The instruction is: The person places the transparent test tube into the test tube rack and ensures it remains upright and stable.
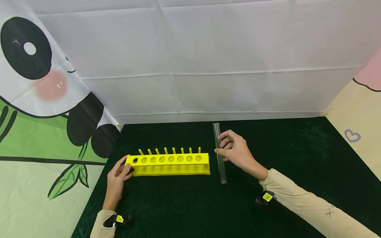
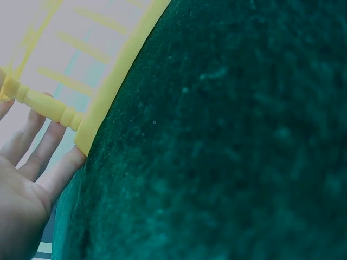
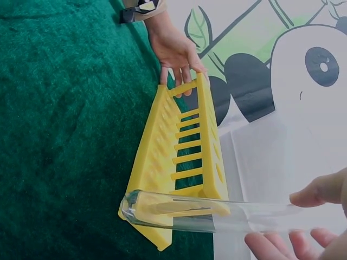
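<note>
One clear test tube [image 1: 221, 168], near-upright (closed end down), was pinched in my right hand [image 1: 238, 150], just right of the yellow rack [image 1: 166, 162], whose left end my left hand [image 1: 116, 180] gripped.

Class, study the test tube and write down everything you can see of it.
The test tube is a long, clear cylinder, glass by its look, with a rounded, closed bottom and an open, rimmed top. No contents show inside. It is held nearly upright, tilted slightly, just past the right end of the yellow rack, pinched by the right hand.
</note>
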